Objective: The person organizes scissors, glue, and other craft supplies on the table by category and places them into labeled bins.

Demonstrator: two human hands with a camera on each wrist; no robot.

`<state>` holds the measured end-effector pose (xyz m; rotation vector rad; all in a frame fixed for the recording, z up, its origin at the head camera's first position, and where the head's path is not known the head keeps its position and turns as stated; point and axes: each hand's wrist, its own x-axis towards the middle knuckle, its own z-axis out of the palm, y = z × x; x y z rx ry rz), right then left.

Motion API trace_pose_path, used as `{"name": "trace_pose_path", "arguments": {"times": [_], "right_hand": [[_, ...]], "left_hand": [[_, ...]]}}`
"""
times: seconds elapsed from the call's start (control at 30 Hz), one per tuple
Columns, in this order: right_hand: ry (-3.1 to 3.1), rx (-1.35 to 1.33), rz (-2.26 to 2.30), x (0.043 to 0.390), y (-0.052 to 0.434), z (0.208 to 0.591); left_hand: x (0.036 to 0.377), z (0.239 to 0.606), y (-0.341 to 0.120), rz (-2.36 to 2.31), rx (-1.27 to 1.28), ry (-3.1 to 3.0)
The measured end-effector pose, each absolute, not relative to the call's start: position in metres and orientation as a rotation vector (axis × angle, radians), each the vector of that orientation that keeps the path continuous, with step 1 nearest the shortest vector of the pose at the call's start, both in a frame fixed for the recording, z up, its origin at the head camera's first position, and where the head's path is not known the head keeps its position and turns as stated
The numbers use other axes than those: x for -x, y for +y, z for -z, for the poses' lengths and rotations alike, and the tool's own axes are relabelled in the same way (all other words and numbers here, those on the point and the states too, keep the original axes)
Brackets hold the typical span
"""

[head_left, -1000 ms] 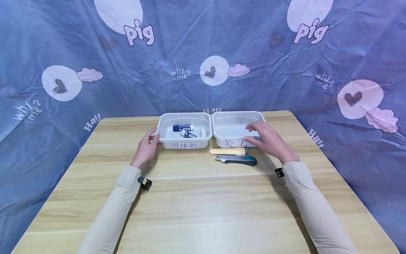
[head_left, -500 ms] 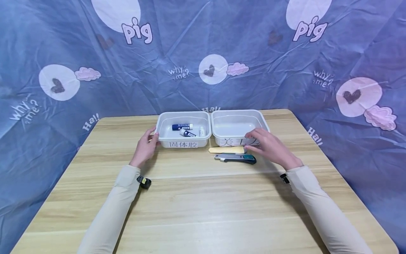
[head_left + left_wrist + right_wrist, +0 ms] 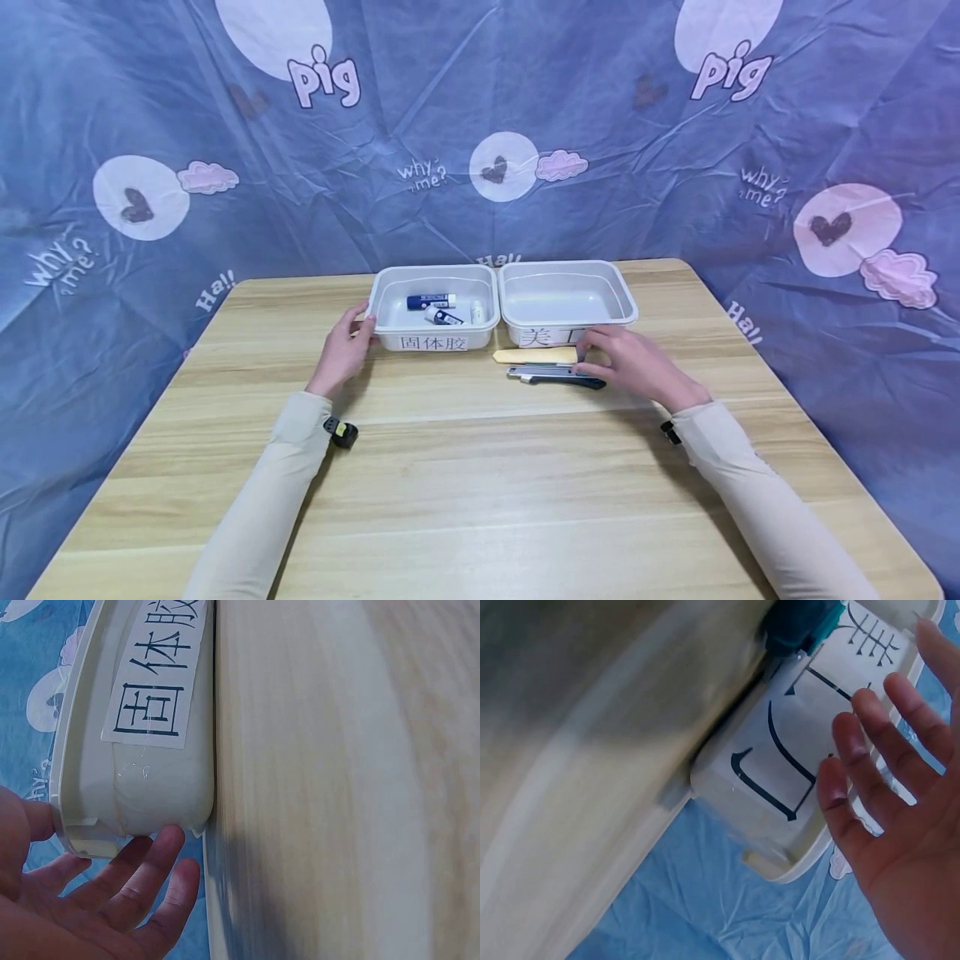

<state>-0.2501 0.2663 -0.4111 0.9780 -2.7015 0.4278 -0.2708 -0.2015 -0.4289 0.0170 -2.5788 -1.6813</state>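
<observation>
The left hand (image 3: 343, 350) rests against the left end of the left tub (image 3: 435, 332), fingers loosely spread along its wall and thumb at the rim, gripping nothing else. Inside that tub lie glue sticks (image 3: 431, 301). Just to its right stands the right tub (image 3: 567, 312), touching it side by side. In front of the right tub a cream knife (image 3: 534, 356) lies flat on the table (image 3: 480, 483), and just nearer the person lies a teal knife (image 3: 551, 377). The right hand (image 3: 633, 365) hovers over the teal knife's right end, fingers relaxed and spread; whether they touch it I cannot tell.
</observation>
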Motion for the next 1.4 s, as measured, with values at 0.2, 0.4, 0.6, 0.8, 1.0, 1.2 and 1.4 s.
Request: {"name": "trace_pose_path", "arguments": {"times": [0.2, 0.4, 0.6, 0.8, 1.0, 1.2, 1.4], "right_hand": [[-2.788, -0.975, -0.373, 0.251, 0.263, 0.415], [-2.795, -0.991, -0.352, 0.252, 0.262, 0.419], [-2.803, -0.992, -0.336, 0.252, 0.262, 0.424], [-2.852, -0.97, -0.345, 0.251, 0.262, 0.425], [-2.868, -0.993, -0.333, 0.251, 0.262, 0.424], [-2.914, -0.983, -0.338, 0.25, 0.26, 0.423], [-2.943, -0.984, -0.375, 0.25, 0.257, 0.422]], "left_hand": [[0.271, 0.43, -0.202, 1.675, -0.025, -2.571], [0.27, 0.431, -0.203, 1.673, 0.001, -2.551], [0.27, 0.431, -0.202, 1.677, 0.017, -2.544], [0.272, 0.431, -0.203, 1.675, 0.026, -2.546], [0.271, 0.43, -0.203, 1.685, 0.028, -2.548], [0.27, 0.43, -0.202, 1.686, 0.023, -2.548], [0.271, 0.43, -0.202, 1.682, 0.012, -2.553]]}}
